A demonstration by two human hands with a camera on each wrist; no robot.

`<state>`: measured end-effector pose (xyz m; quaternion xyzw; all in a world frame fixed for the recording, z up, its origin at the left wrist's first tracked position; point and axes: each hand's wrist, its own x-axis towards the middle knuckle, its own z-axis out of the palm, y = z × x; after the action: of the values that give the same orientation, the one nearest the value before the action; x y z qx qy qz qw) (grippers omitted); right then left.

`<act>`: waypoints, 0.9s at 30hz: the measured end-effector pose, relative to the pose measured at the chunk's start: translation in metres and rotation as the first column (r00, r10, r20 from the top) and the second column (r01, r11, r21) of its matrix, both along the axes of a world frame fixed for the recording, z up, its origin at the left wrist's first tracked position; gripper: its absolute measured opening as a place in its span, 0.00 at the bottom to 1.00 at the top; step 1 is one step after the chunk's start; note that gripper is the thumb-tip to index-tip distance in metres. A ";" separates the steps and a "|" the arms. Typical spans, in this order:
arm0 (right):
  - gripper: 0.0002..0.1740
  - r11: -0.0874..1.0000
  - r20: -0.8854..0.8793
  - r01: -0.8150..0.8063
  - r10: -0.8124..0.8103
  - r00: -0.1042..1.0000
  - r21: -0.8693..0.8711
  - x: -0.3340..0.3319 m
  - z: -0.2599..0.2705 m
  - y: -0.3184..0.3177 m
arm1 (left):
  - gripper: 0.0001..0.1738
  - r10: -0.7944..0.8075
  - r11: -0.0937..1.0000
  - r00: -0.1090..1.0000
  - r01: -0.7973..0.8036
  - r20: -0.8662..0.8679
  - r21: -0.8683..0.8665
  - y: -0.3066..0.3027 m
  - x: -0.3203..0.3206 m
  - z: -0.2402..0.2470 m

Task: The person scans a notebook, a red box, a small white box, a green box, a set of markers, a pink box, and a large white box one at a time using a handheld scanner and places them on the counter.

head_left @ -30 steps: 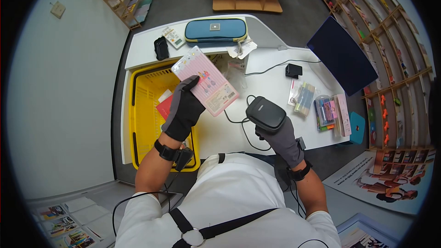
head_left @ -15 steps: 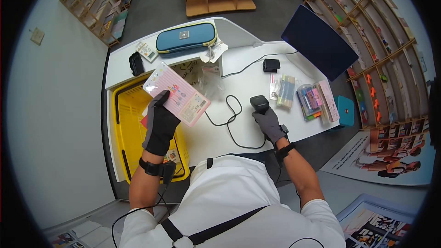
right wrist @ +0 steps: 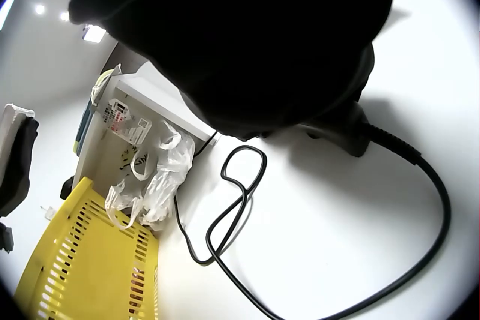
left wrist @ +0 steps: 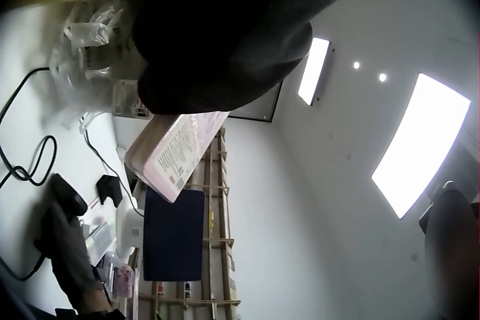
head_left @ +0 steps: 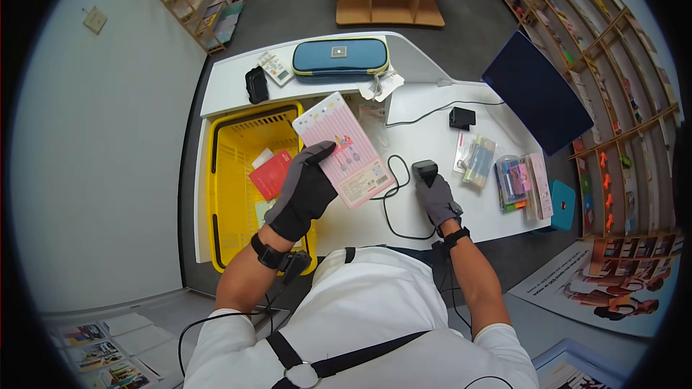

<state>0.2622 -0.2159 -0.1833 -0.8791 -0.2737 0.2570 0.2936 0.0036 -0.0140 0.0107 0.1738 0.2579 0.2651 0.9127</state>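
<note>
My gloved left hand (head_left: 306,189) grips a flat pink striped packet (head_left: 344,148) and holds it above the white counter (head_left: 425,140), beside the yellow basket (head_left: 234,173). The left wrist view shows the packet's edge (left wrist: 176,151) under the dark glove. My gloved right hand (head_left: 440,198) grips a black barcode scanner (head_left: 424,171) that rests low on the counter. Its black cord (head_left: 393,194) loops between the two hands, and the cord (right wrist: 240,200) is plain in the right wrist view.
The basket holds a red booklet (head_left: 271,173) and papers. A blue pouch (head_left: 340,56) lies on the raised ledge with a small black device (head_left: 256,83). Packets of pens (head_left: 515,176) and a dark screen (head_left: 537,101) sit right. Crumpled clear plastic bags (right wrist: 154,181) lie by the ledge.
A second ago my right hand held the scanner up near the packet; it has since lowered the scanner to the counter. My left hand keeps the pink packet raised.
</note>
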 end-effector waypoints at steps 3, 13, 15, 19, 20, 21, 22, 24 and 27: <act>0.33 0.999 -0.043 0.002 -0.004 0.999 -0.039 0.000 0.008 -0.002 | 0.18 -0.045 0.998 0.999 0.046 0.028 -0.036 -0.003 0.002 0.004; 0.49 0.992 -0.080 -0.011 0.021 0.997 0.127 0.000 0.044 -0.030 | 0.20 -0.071 0.995 0.997 0.070 -0.022 -0.072 -0.006 0.009 0.008; 0.49 0.952 0.233 -0.051 -0.021 0.972 0.300 -0.001 0.050 -0.031 | 0.20 -0.069 0.996 0.997 0.067 -0.028 -0.061 -0.009 0.010 0.013; 0.43 0.874 -0.115 -0.031 0.098 0.989 0.485 -0.012 0.104 -0.029 | 0.20 -0.114 0.991 0.993 0.114 0.004 -0.069 -0.013 0.015 0.012; 0.43 0.875 -0.106 -0.010 0.070 0.992 0.485 -0.017 0.123 -0.029 | 0.20 -0.142 0.987 0.990 0.143 0.013 -0.068 -0.015 0.021 0.011; 0.41 0.853 -0.313 -0.014 0.207 0.927 0.522 -0.022 0.142 -0.028 | 0.20 -0.163 0.984 0.987 0.163 0.003 -0.076 -0.016 0.025 0.009; 0.39 0.826 -0.491 -0.010 0.345 0.800 0.564 -0.026 0.154 -0.028 | 0.20 -0.180 0.980 0.984 0.179 -0.008 -0.084 -0.019 0.029 0.006; 0.37 0.840 -0.588 0.022 0.361 0.723 0.542 -0.035 0.169 -0.027 | 0.20 -0.209 0.974 0.978 0.207 -0.009 -0.092 -0.026 0.038 0.002; 0.33 0.870 -0.762 0.047 0.403 0.506 0.491 -0.040 0.179 -0.028 | 0.22 -0.251 0.964 0.967 0.247 -0.035 -0.095 -0.037 0.043 -0.004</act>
<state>0.2221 -0.2444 -0.0045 -0.5133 -0.2397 0.6093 0.5548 0.0466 -0.0510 0.0066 0.1697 0.2670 0.1321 0.9394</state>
